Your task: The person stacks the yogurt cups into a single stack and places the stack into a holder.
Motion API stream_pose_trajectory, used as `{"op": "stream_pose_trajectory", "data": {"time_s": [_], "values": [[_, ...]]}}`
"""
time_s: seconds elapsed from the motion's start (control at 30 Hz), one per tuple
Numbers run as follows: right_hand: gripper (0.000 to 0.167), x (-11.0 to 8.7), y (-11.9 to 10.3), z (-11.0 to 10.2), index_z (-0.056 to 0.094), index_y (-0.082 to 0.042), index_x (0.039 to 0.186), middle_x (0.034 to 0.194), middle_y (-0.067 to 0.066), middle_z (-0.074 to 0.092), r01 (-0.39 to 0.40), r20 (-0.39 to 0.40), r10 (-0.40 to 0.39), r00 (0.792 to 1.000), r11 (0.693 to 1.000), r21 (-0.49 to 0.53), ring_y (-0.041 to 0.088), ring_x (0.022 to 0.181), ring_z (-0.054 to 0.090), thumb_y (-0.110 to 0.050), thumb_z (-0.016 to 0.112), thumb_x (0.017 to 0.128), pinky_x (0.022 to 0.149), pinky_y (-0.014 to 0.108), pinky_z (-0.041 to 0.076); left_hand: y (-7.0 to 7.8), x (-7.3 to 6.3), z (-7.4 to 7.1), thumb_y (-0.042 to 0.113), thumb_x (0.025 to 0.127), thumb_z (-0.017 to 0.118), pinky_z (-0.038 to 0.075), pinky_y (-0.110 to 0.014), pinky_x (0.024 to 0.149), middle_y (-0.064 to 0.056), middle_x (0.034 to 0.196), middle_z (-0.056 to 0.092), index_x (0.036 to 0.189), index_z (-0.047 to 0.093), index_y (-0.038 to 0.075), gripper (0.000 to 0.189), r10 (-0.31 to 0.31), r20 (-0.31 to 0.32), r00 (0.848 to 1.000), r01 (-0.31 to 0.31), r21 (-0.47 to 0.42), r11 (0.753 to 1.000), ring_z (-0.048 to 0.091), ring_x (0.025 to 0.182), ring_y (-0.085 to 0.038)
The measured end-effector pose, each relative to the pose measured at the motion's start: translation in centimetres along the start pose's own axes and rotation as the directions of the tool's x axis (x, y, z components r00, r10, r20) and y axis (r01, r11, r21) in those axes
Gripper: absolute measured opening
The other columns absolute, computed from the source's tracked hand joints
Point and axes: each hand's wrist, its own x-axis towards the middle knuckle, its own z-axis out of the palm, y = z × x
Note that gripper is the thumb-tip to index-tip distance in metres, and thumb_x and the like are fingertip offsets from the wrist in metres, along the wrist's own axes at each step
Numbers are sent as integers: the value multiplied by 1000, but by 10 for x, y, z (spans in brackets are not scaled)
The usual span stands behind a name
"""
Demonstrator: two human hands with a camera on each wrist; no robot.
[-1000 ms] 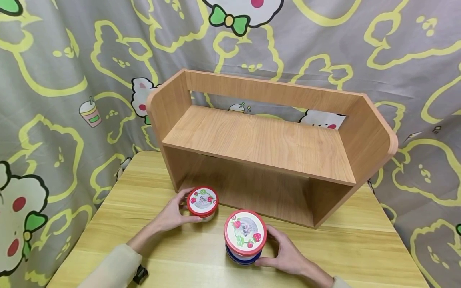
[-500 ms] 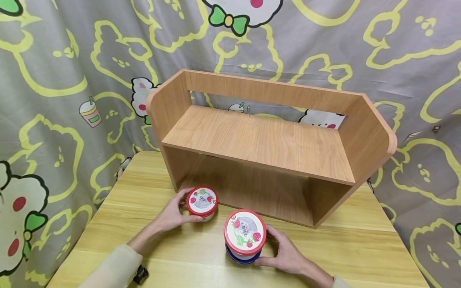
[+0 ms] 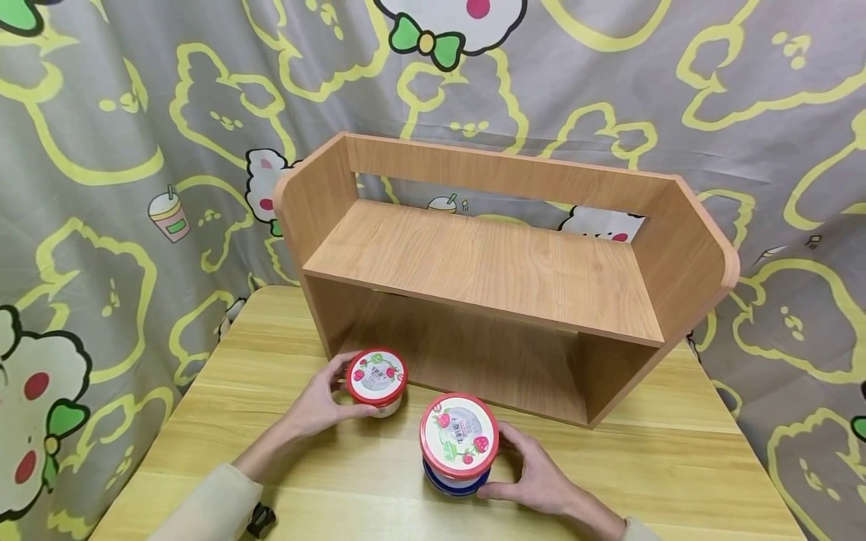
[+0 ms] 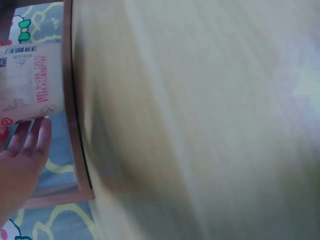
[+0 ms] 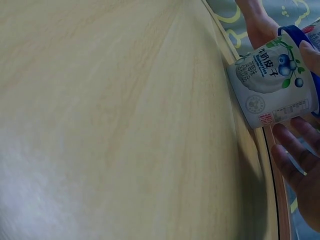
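Observation:
In the head view my left hand point(image 3: 321, 398) grips a tub with a red-rimmed lid point(image 3: 376, 374), fingers on its far side and thumb at the front. The left wrist view shows the white side point(image 4: 35, 82) of that tub, with red print and a barcode. A second red-lidded tub point(image 3: 459, 436) stands stacked on a blue-lidded tub point(image 3: 455, 487). My right hand point(image 3: 534, 473) curls around the right side of this stack. Blueberries are printed on the lower tub point(image 5: 272, 80) in the right wrist view, with the thumb near its blue lid.
A two-level wooden shelf point(image 3: 487, 274) stands on the light wood table point(image 3: 325, 488) just behind the tubs. Its lower opening faces them. A patterned curtain point(image 3: 223, 90) hangs behind and at both sides. A small black object point(image 3: 261, 520) shows beside the left sleeve.
The tub in my left hand has shifted very slightly up and left in the head view. My right hand and the stack stay nearly still, and the head view has shifted a little.

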Motion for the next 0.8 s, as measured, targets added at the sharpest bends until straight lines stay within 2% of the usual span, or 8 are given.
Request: {"op": "stream_pose_trajectory", "data": {"time_s": [0.3,0.57,0.8], "values": [[81,0,-1,0,52,-24,150,140,0,69,-1,-5,1,1000,1000,-5,6,123,65,-25,94,80,106,27,55,18,-5,-6,22,76,96,56,-26,98,-7,136,66,150,50,17,87,102,-14,995,-101,42,994,61,117,-6],[80,0,-1,0,53,-23,149,136,-2,70,12,-7,-12,1000,1000,-10,6,119,66,-26,93,81,104,26,56,32,-10,-7,26,75,97,56,-26,99,-5,139,65,150,50,20,89,111,-6,994,-110,69,992,61,119,-6],[80,0,0,0,53,-22,150,136,-1,70,22,-6,-22,1000,1000,-8,6,118,66,-25,93,81,104,26,56,47,-12,-9,24,75,97,56,-26,100,-4,140,66,151,50,20,90,149,3,989,-149,72,986,60,120,-3]]}}
